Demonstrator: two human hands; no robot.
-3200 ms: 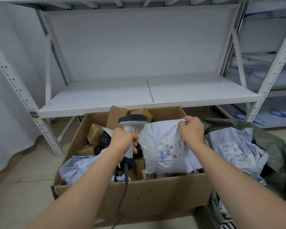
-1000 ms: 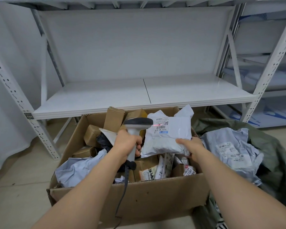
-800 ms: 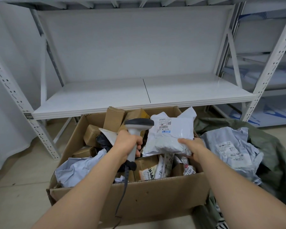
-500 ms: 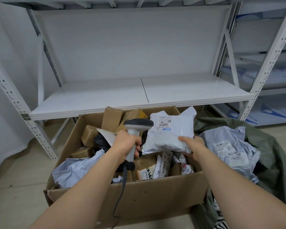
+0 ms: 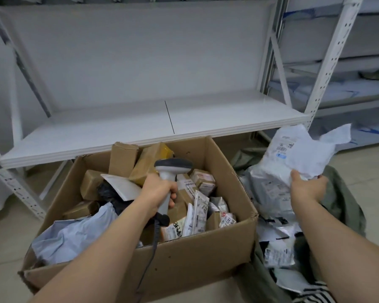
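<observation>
- scanner (image 5: 170, 178) upright over cardboard box (image 5: 184, 265), left hand (image 5: 158, 191) fingers curled round its handle.
- right hand (image 5: 307, 189) pinches white parcel (image 5: 293, 158) by its lower edge, above green sack (image 5: 346, 206) beside the box.

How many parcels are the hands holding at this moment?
1: a white mailer bag in the right hand, above the green sack. The left hand grips a scanner, not a parcel.

small parcel (image 5: 227, 221), lower centre of frame: label ends "3201"
white mailer (image 5: 298, 160), right of frame: barcode label, print too small to read
</observation>
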